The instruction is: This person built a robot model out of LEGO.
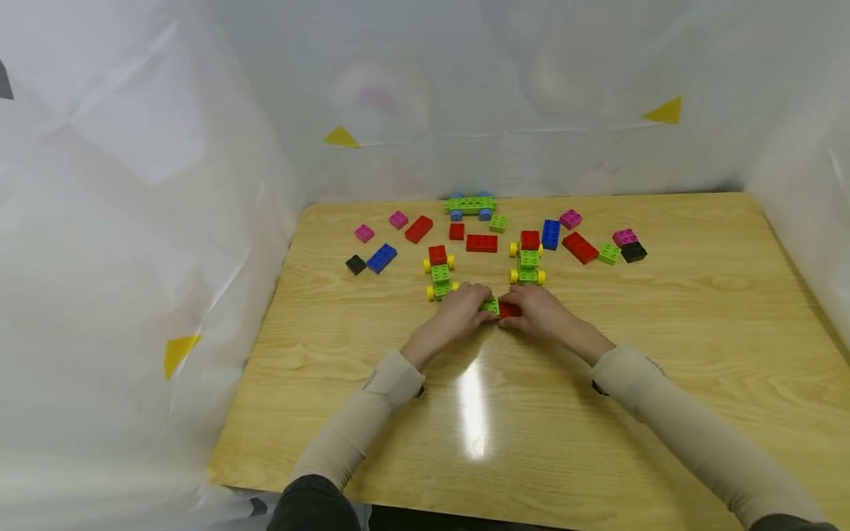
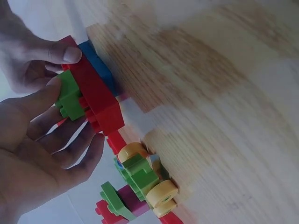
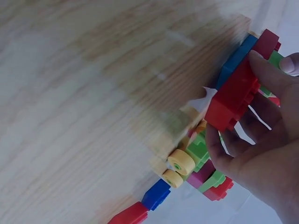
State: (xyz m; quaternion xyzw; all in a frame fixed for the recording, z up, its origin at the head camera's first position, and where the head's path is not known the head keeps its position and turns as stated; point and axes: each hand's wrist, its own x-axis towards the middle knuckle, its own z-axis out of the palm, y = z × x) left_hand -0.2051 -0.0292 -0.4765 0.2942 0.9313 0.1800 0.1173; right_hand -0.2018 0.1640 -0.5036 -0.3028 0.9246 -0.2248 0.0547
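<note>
Both hands are on one small build of toy building bricks low over the table. Red brick (image 2: 96,84) forms its long middle, with a green brick (image 2: 70,95) on its studded side and a blue brick (image 2: 99,67) against its other side. My left hand (image 1: 458,307) pinches the green brick, thumb on it, its fingers reaching the end of the red one. With its thumb on the red brick's side, my right hand (image 1: 539,308) grips the other end. Just beyond the hands stand two brick vehicles with yellow wheels, a left one (image 1: 441,273) and a right one (image 1: 528,258).
At the table's back is a green base (image 1: 470,205) with blue wheels. Loose bricks lie either side: red brick (image 1: 419,229), blue brick (image 1: 381,258), black brick (image 1: 634,252), pink brick (image 1: 569,219) and several others. White sheeting (image 1: 531,162) rises behind the table.
</note>
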